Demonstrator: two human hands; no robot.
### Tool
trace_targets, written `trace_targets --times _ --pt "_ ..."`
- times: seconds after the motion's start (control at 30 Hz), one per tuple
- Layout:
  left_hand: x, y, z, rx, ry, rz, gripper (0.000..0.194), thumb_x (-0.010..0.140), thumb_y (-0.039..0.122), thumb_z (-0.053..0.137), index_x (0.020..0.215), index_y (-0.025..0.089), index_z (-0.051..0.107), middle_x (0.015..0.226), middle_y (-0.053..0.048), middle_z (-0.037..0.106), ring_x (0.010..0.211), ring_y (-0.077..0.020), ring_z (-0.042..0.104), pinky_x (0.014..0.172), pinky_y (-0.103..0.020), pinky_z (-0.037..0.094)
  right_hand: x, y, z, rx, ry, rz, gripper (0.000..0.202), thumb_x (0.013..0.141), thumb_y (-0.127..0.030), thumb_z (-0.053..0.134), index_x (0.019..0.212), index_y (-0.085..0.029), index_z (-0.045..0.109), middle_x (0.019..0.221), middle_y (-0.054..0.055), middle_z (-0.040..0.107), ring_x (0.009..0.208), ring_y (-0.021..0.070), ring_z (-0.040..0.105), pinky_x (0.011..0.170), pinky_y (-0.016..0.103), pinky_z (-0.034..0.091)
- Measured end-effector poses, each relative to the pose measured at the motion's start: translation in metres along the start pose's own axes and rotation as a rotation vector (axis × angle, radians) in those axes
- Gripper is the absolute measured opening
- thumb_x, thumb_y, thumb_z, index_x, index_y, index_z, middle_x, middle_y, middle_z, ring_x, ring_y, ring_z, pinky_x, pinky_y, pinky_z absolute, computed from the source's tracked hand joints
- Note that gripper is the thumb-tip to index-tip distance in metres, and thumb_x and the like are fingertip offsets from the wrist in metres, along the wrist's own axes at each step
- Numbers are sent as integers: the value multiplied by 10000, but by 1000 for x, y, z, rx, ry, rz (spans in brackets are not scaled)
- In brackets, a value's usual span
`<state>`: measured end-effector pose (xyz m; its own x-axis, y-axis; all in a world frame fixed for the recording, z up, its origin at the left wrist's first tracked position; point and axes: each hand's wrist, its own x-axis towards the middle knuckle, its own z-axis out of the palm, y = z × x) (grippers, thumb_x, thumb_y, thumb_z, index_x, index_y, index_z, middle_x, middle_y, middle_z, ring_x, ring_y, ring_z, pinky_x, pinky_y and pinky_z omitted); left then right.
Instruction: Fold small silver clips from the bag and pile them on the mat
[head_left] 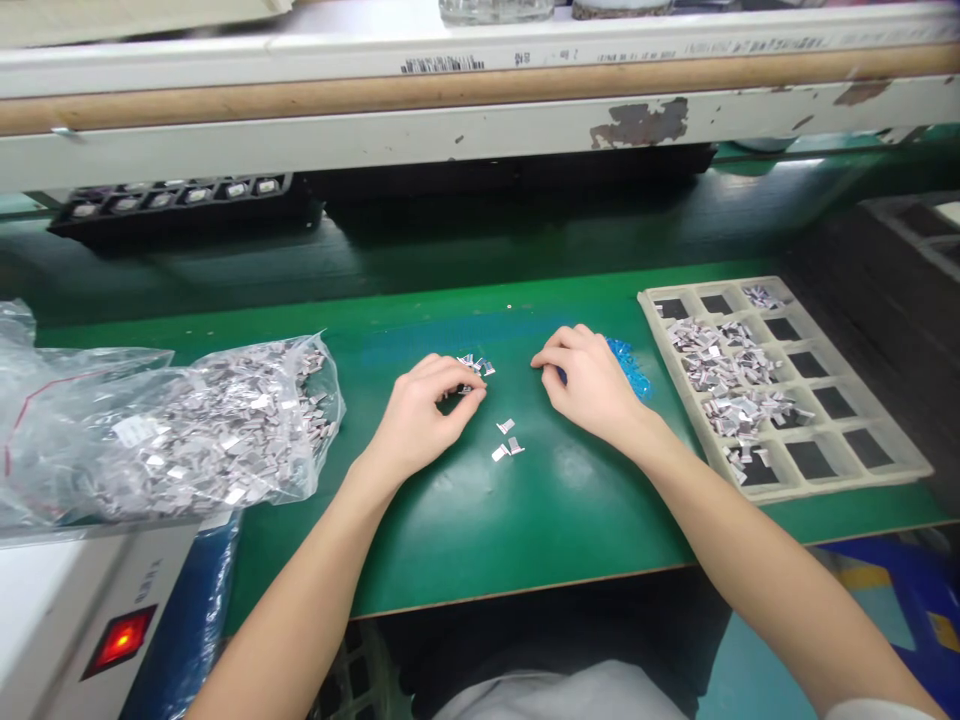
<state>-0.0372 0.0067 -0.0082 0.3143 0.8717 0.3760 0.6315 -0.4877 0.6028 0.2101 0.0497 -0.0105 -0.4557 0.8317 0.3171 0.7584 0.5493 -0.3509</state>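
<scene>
My left hand (429, 412) is closed in a pinch over the green tabletop, thumb and forefinger nearly meeting. Whatever lies between those fingertips is too small to make out. Just beyond them is a little pile of small silvery metal pieces (480, 366), partly covered by the fingers. A few more loose metal pieces (508, 445) lie nearer to me, between the hands. My right hand (592, 385) has its fingers curled with the thumb tucked under; what they hold, if anything, is hidden. Small clear blue pieces (632, 372) are heaped beside it, partly behind the wrist.
On the left lies a clear plastic bag (315, 455) full of metal pieces, by a white device (67, 610) with a lit red switch. A compartment tray (855, 400) with similar pieces stands at right. A shelf (375, 138) crosses above; a black tray (97, 230) sits beneath.
</scene>
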Motion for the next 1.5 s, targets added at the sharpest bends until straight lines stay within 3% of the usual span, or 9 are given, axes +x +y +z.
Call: trace_targets --times 0.13,0.4,0.6,0.8,0.97,1.27,1.4,1.5 --pt "-2 -11 0 202 -16 -31 122 973 265 635 999 216 743 1019 -71 717 954 -246 630 838 -407 522 0 -2 1 0 33 3 242 998 -132 516 961 -202 745 997 87 696 960 268 560 776 408 361" --pt "-3 -13 -3 326 -12 11 169 1005 276 601 1087 194 723 1054 -78 711 984 -262 621 857 -423 537 -1 -8 5 -2 7 -6 217 1019 -151 521 947 -193 721 990 80 687 952 249 559 801 385 337" --pt "-3 -16 -4 349 -22 0 180 1021 278 575 1007 199 736 1021 -81 695 974 -267 619 827 -420 535 -3 -10 9 -12 1 -38 221 1026 -151 520 947 -189 722 986 80 681 949 246 556 807 383 327" --pt "-3 -14 -3 309 -39 48 231 1014 242 571 1173 211 736 1075 -83 697 989 -265 605 868 -430 537 -4 -14 12 -9 -22 -68 209 1023 -142 526 967 -176 725 1008 80 682 948 235 552 820 380 327" --pt "-2 -12 -4 298 -32 66 171 984 248 615 1082 197 745 1046 -85 695 953 -261 589 833 -424 532 -5 -15 12 -19 -24 -93 211 1027 -147 532 970 -171 733 998 75 679 928 228 543 802 373 324" --pt "0 -9 -6 119 -35 23 112 995 225 612 938 209 707 957 -51 733 939 -233 617 839 -380 495 -7 -16 13 9 -6 -130 207 1040 -164 519 1007 -177 723 1001 82 674 926 233 546 799 382 348" --pt "0 -1 -5 -93 14 -127 78 953 261 680 927 207 729 865 -22 726 764 -175 617 724 -326 482 -8 -19 12 97 25 -246 230 1062 -211 528 1240 -179 671 1103 99 680 1005 249 566 838 391 408" --pt "1 4 -4 -281 24 -227 115 918 311 731 934 198 746 872 -30 741 760 -173 647 710 -315 502 -9 -22 13 129 66 -350 245 1080 -220 513 1281 -191 649 1124 102 693 1011 249 578 828 393 424"
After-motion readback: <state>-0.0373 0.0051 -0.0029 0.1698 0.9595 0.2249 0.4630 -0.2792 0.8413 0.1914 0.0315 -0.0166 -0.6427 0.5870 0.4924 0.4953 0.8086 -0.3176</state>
